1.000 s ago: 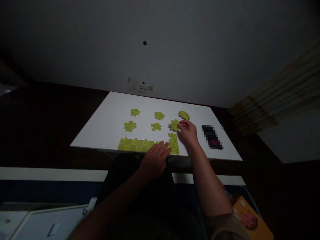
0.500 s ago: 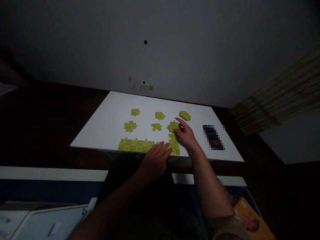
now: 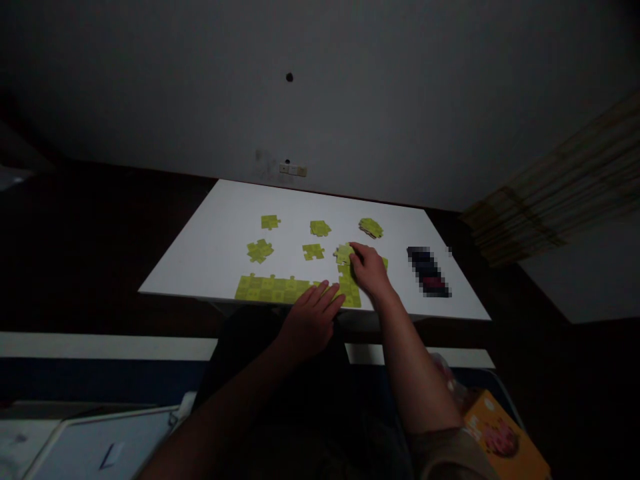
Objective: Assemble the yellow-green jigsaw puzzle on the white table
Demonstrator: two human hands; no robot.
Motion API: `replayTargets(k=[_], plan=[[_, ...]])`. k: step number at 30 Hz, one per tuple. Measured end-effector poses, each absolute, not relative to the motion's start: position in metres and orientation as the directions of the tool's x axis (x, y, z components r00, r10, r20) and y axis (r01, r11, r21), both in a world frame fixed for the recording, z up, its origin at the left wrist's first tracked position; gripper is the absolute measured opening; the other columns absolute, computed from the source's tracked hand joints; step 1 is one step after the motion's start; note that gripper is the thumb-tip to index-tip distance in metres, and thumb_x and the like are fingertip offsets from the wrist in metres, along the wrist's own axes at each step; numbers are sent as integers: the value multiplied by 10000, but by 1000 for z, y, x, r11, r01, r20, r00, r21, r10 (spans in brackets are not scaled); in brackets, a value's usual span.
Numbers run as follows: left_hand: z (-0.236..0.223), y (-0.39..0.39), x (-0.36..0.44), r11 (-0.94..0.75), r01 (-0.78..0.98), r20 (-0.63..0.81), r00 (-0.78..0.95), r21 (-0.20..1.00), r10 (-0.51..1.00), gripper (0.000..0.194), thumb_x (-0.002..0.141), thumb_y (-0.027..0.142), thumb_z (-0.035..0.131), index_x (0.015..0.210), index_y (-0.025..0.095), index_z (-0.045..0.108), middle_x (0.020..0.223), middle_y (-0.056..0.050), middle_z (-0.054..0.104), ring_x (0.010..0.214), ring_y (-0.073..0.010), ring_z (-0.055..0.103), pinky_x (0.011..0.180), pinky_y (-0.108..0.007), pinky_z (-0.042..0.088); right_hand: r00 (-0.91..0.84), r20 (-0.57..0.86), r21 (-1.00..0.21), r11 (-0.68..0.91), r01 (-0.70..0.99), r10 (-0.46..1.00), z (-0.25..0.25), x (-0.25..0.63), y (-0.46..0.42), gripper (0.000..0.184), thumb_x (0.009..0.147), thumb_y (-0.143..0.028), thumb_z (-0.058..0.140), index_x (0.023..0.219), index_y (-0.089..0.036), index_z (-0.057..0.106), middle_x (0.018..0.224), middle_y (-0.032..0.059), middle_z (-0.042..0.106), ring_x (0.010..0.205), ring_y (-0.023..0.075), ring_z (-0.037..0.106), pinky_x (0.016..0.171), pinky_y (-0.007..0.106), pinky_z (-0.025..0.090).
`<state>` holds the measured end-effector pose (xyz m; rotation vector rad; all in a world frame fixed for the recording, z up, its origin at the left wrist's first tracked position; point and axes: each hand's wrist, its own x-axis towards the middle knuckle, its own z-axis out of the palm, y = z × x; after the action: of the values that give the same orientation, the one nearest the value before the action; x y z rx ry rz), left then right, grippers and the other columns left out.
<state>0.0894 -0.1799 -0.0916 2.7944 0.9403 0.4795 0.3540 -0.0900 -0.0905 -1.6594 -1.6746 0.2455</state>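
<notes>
White worktop (image 3: 200, 267), near edge: joined yellow-green jigsaw strip (image 3: 265, 289) turning up at its right end. Right hand (image 3: 369, 270) closes on a loose jigsaw piece (image 3: 344, 253) just above that corner; left hand (image 3: 311, 321) open, fingertips at the strip, seemingly steadying it

White tabletop (image 3: 200, 267), pixelated dark object (image 3: 429, 271), orange picture book (image 3: 503, 437), wall switch plate (image 3: 293, 171), woven blind (image 3: 550, 207)
</notes>
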Motion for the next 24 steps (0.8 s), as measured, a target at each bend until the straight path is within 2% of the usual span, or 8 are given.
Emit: replayTargets(k=[6, 11, 16, 20, 24], plan=[[-93, -180, 89, -794, 554, 257, 752, 251, 607, 660, 1073, 257, 622, 1721, 191, 514, 1866, -118, 446, 1739, -367, 388, 1400, -583, 377, 36, 362, -488, 156, 859, 931, -94, 356, -86, 482, 1054, -281, 518, 1440, -157, 779, 1329, 197, 818, 1214, 391, 683, 1193, 586, 497], [-93, -180, 89, -796, 559, 248, 757, 232, 605, 676, 1073, 261, 619, 1734, 195, 497, 1868, -123, 441, 1756, -353, 351, 1405, -578, 363, -11, 352, -434, 173, 884, 936, -95, 361, -88, 483, 1055, -276, 533, 1452, -157, 780, 1238, 201, 794, 1163, 393, 664, 1173, 588, 496], [-92, -180, 88, -791, 570, 232, 757, 221, 610, 690, 1069, 265, 624, 1743, 198, 491, 1879, -125, 421, 1757, -353, 351, 1399, -583, 375, 20, 380, -419, 153, 895, 925, -91, 358, -94, 455, 1043, -314, 586, 1387, -138, 829, 1156, 209, 724, 1152, 400, 626, 1128, 577, 531], [-91, -180, 88, -794, 559, 244, 757, 238, 606, 673, 1078, 271, 615, 1735, 190, 500, 1873, -122, 435, 1754, -358, 361, 1400, -579, 368, 76, 421, -412, 115, 904, 904, -82, 360, -101, 435, 1075, -303, 532, 1356, -164, 834, 1247, 209, 741, 1236, 402, 617, 1166, 591, 505], [-90, -180, 88, -789, 561, 239, 754, 251, 612, 657, 1083, 286, 616, 1726, 198, 516, 1867, -111, 448, 1748, -351, 375, 1404, -560, 357, 222, 431, -374, -50, 926, 875, -83, 387, -113, 550, 1036, -307, 535, 1517, -122, 727, 1470, 255, 707, 1407, 451, 566, 1227, 655, 458]])
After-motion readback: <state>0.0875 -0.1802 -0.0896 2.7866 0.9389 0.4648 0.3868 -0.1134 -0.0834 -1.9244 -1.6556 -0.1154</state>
